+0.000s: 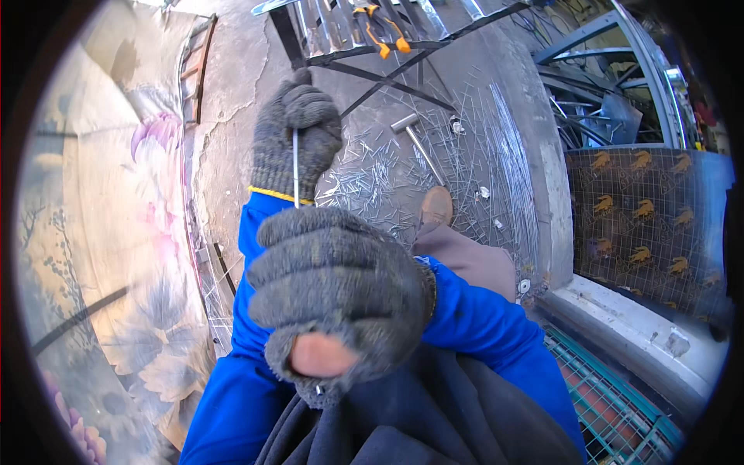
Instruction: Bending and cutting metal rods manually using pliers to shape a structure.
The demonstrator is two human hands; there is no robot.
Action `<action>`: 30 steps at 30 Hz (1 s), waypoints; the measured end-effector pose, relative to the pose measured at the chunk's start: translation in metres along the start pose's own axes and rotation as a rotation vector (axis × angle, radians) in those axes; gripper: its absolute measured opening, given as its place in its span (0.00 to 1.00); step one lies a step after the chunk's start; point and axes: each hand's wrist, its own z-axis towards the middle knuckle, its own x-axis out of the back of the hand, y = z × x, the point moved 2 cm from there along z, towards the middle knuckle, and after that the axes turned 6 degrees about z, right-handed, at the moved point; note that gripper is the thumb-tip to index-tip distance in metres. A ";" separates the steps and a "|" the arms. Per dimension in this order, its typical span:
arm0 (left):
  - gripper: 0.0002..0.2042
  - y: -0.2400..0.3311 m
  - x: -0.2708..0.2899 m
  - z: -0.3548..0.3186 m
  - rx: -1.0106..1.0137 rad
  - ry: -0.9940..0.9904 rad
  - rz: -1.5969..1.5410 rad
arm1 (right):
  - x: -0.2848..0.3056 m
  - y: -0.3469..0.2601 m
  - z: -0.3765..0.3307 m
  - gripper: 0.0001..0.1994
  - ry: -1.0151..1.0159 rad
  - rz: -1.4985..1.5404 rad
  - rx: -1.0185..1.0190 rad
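Observation:
Both my hands wear dark grey knitted gloves. A thin straight metal rod point(296, 168) runs between them, toward my body. My left hand point(298, 128), farther out below the metal frame, is closed around the rod's far part. Nearer to me, my right hand point(341, 287) wraps its fingers round the rod. Through a hole in that glove some bare skin shows. A small metal tip point(318, 390) pokes out at the glove's lower edge. Inside the fists the rod is hidden.
A black metal stand point(376, 74) ahead carries orange-handled pliers point(381, 29) and metal strips. A hammer point(418, 147) lies on the floor among scattered cut rod pieces point(364, 178). Long thin rods point(515, 163) lie to the right. A flowered cloth point(116, 232) hangs at left.

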 end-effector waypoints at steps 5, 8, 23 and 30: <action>0.07 0.025 0.014 0.008 -0.344 0.272 0.303 | 0.035 -0.003 0.007 0.18 0.140 -0.165 -0.189; 0.06 0.027 0.013 0.007 -0.344 0.318 0.230 | 0.062 -0.002 0.006 0.17 0.385 -0.009 -0.214; 0.18 0.054 0.003 -0.001 -0.452 0.342 0.187 | 0.051 -0.005 -0.009 0.20 -0.278 0.188 -0.807; 0.12 0.063 0.005 0.003 -0.484 0.346 0.099 | 0.055 -0.019 0.000 0.13 0.058 -0.533 -0.559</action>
